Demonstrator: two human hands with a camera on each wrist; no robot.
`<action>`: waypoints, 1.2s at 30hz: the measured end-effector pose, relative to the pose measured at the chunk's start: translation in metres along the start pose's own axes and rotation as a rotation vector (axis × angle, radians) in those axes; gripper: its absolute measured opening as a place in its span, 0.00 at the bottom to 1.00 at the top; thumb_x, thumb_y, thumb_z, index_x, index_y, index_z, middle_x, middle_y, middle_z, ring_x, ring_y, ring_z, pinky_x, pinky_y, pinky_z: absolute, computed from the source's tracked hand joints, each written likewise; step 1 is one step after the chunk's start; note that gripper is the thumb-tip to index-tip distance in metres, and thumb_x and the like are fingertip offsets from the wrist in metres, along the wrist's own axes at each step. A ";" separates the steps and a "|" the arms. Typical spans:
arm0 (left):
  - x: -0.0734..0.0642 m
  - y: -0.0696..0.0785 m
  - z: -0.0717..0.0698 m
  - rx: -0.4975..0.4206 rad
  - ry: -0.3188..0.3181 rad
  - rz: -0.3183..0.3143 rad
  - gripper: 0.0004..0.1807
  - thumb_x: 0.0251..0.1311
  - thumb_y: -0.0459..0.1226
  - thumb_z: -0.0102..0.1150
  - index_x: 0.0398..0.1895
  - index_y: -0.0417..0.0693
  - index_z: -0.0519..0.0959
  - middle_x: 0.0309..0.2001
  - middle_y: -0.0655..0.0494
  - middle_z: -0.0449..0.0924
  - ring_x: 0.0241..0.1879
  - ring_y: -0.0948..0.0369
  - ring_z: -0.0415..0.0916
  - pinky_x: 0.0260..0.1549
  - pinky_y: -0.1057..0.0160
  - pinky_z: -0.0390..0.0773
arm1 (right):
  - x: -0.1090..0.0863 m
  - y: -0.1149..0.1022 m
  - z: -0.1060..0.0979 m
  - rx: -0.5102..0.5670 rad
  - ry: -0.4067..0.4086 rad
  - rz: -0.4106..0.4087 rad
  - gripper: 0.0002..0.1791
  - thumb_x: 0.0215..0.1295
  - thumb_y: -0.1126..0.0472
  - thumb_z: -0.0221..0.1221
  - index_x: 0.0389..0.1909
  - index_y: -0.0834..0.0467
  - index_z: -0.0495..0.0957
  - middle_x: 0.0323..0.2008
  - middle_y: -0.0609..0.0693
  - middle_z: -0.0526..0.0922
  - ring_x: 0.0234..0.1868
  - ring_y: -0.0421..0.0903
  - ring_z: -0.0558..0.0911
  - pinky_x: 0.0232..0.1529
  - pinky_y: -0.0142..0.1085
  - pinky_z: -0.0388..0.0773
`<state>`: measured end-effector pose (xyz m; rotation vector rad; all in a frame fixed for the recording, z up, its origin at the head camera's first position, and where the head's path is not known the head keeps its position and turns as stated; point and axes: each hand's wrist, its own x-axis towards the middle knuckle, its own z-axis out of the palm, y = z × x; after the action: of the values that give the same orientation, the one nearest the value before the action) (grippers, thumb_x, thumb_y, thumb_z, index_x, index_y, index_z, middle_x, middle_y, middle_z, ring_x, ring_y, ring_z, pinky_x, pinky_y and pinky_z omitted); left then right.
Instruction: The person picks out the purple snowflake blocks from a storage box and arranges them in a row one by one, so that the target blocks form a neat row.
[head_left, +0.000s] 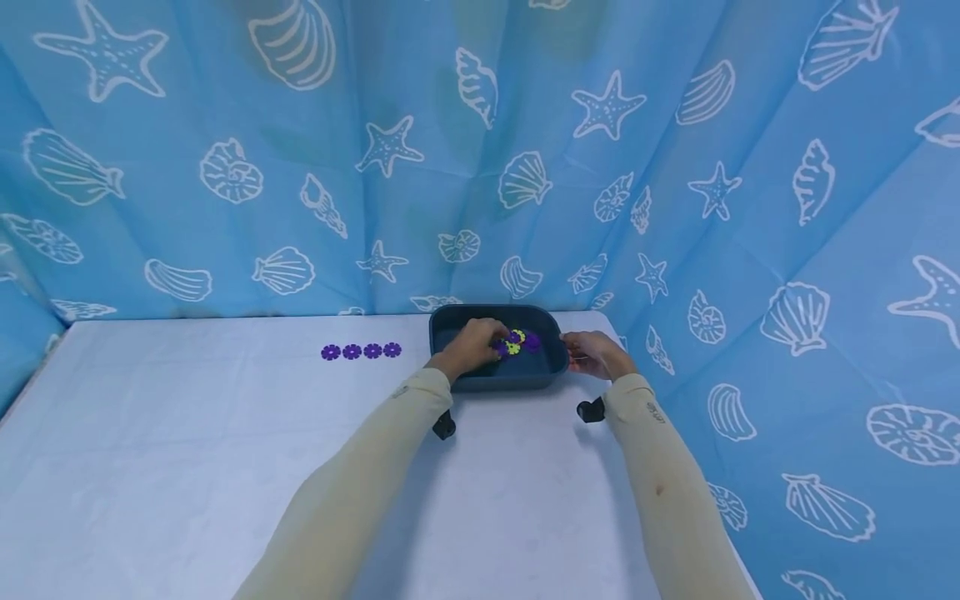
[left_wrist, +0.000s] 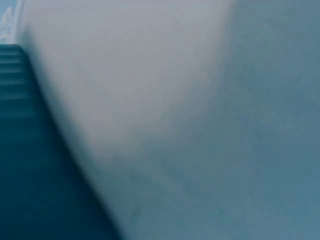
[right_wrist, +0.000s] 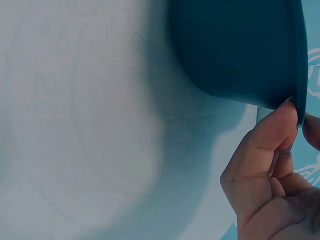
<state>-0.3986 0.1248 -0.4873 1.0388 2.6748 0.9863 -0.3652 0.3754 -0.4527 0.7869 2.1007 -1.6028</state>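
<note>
Pinches the dark tray (head_left: 502,383) by its rim with right hand (head_left: 597,351), probably to steady it near the far right corner of the table (head_left: 225,467); reaches left hand (head_left: 472,344) among loose discs (head_left: 513,348) inside, cannot tell whether gripping any; has four purple discs (head_left: 367,351) rowed near the far edge

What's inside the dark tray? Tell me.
Yellow discs and purple discs are inside, beside the left hand's fingers. Whatever that hand covers cannot be seen.

Four discs (head_left: 370,351) lie on the table (head_left: 187,458) left of the left hand (head_left: 476,344), with other pieces (head_left: 513,349) right of it in the tub (head_left: 510,382).
</note>
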 end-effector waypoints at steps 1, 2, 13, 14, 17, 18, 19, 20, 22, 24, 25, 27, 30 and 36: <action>-0.001 0.000 -0.004 -0.007 0.011 0.002 0.20 0.60 0.28 0.63 0.57 0.40 0.78 0.53 0.48 0.79 0.53 0.57 0.76 0.56 0.61 0.75 | 0.001 0.000 0.001 -0.007 0.004 0.002 0.25 0.73 0.53 0.52 0.64 0.63 0.66 0.47 0.57 0.73 0.36 0.47 0.77 0.38 0.33 0.82; -0.003 -0.001 -0.007 -0.008 0.022 0.004 0.20 0.60 0.28 0.63 0.57 0.40 0.78 0.53 0.49 0.79 0.53 0.57 0.76 0.56 0.61 0.75 | 0.002 -0.001 0.001 -0.017 0.003 0.003 0.25 0.73 0.53 0.52 0.64 0.63 0.66 0.47 0.58 0.73 0.36 0.47 0.77 0.39 0.33 0.82; -0.030 -0.015 -0.061 -0.070 0.135 -0.052 0.22 0.61 0.30 0.63 0.59 0.40 0.76 0.55 0.49 0.78 0.55 0.55 0.75 0.57 0.59 0.74 | 0.004 -0.001 -0.002 -0.057 -0.001 -0.021 0.27 0.74 0.53 0.50 0.66 0.64 0.64 0.51 0.58 0.72 0.40 0.48 0.76 0.40 0.33 0.82; -0.035 -0.017 -0.066 -0.078 0.144 -0.063 0.22 0.61 0.30 0.63 0.59 0.40 0.76 0.55 0.48 0.78 0.56 0.55 0.75 0.57 0.59 0.75 | 0.004 -0.001 -0.002 -0.056 -0.006 -0.024 0.27 0.74 0.53 0.50 0.67 0.64 0.63 0.50 0.58 0.71 0.40 0.48 0.76 0.40 0.33 0.82; -0.051 -0.025 -0.081 -0.099 0.171 -0.102 0.22 0.61 0.29 0.63 0.60 0.39 0.75 0.56 0.48 0.77 0.56 0.54 0.74 0.56 0.58 0.75 | 0.003 0.000 -0.001 -0.055 -0.013 -0.031 0.26 0.74 0.53 0.49 0.66 0.64 0.63 0.49 0.58 0.71 0.39 0.47 0.76 0.39 0.32 0.82; -0.056 -0.029 -0.086 -0.101 0.180 -0.110 0.22 0.61 0.29 0.62 0.60 0.39 0.75 0.56 0.47 0.77 0.57 0.53 0.74 0.56 0.57 0.75 | 0.003 0.000 -0.001 -0.053 -0.016 -0.032 0.26 0.74 0.53 0.49 0.66 0.64 0.63 0.48 0.57 0.71 0.38 0.47 0.76 0.39 0.32 0.82; -0.062 -0.033 -0.091 -0.099 0.190 -0.117 0.22 0.61 0.29 0.62 0.60 0.39 0.75 0.57 0.47 0.77 0.57 0.53 0.74 0.56 0.57 0.75 | 0.003 0.000 0.000 -0.051 -0.020 -0.034 0.26 0.74 0.54 0.49 0.66 0.64 0.63 0.48 0.57 0.71 0.38 0.47 0.76 0.38 0.32 0.82; -0.068 -0.036 -0.095 -0.095 0.199 -0.130 0.22 0.61 0.29 0.62 0.60 0.39 0.74 0.57 0.47 0.77 0.57 0.53 0.74 0.57 0.57 0.75 | 0.003 0.000 0.001 -0.048 -0.026 -0.034 0.26 0.74 0.54 0.49 0.66 0.64 0.63 0.47 0.57 0.71 0.38 0.46 0.76 0.38 0.32 0.82; -0.080 -0.045 -0.103 -0.072 0.217 -0.152 0.22 0.61 0.29 0.62 0.60 0.39 0.74 0.57 0.47 0.77 0.57 0.53 0.75 0.57 0.56 0.74 | 0.003 0.001 0.002 -0.047 -0.039 -0.037 0.26 0.74 0.54 0.49 0.67 0.64 0.62 0.47 0.57 0.70 0.38 0.46 0.75 0.38 0.32 0.82; -0.092 -0.055 -0.108 -0.044 0.227 -0.178 0.22 0.61 0.29 0.62 0.59 0.39 0.74 0.56 0.47 0.77 0.57 0.52 0.75 0.58 0.56 0.74 | 0.004 0.001 0.003 -0.055 -0.039 -0.038 0.27 0.74 0.54 0.49 0.67 0.65 0.62 0.48 0.57 0.70 0.38 0.47 0.76 0.38 0.32 0.82; -0.099 -0.059 -0.111 -0.032 0.232 -0.196 0.22 0.61 0.29 0.62 0.59 0.40 0.74 0.56 0.47 0.77 0.57 0.52 0.75 0.58 0.55 0.74 | 0.004 0.002 0.003 -0.060 -0.041 -0.039 0.27 0.74 0.54 0.49 0.68 0.65 0.62 0.49 0.58 0.70 0.39 0.47 0.76 0.38 0.32 0.82; -0.112 -0.069 -0.116 -0.012 0.237 -0.226 0.22 0.61 0.29 0.63 0.59 0.40 0.74 0.56 0.46 0.77 0.57 0.51 0.75 0.58 0.55 0.74 | 0.005 0.002 0.003 -0.067 -0.039 -0.041 0.28 0.74 0.54 0.49 0.68 0.65 0.61 0.50 0.58 0.70 0.40 0.48 0.75 0.39 0.32 0.82; -0.131 -0.085 -0.124 0.003 0.241 -0.265 0.23 0.61 0.28 0.62 0.60 0.39 0.74 0.56 0.45 0.76 0.58 0.50 0.74 0.59 0.53 0.73 | 0.007 0.001 0.002 -0.075 -0.038 -0.043 0.28 0.75 0.54 0.48 0.68 0.65 0.61 0.51 0.58 0.69 0.41 0.48 0.75 0.39 0.33 0.82; -0.168 -0.117 -0.139 0.042 0.262 -0.352 0.22 0.61 0.28 0.62 0.60 0.38 0.73 0.57 0.43 0.76 0.58 0.48 0.73 0.58 0.50 0.73 | 0.012 0.000 0.003 -0.067 -0.041 -0.041 0.29 0.75 0.54 0.48 0.69 0.65 0.59 0.52 0.59 0.69 0.42 0.49 0.75 0.40 0.33 0.82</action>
<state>-0.3811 -0.1208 -0.4709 0.4402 2.9524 1.0564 -0.3741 0.3744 -0.4607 0.6870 2.1430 -1.5473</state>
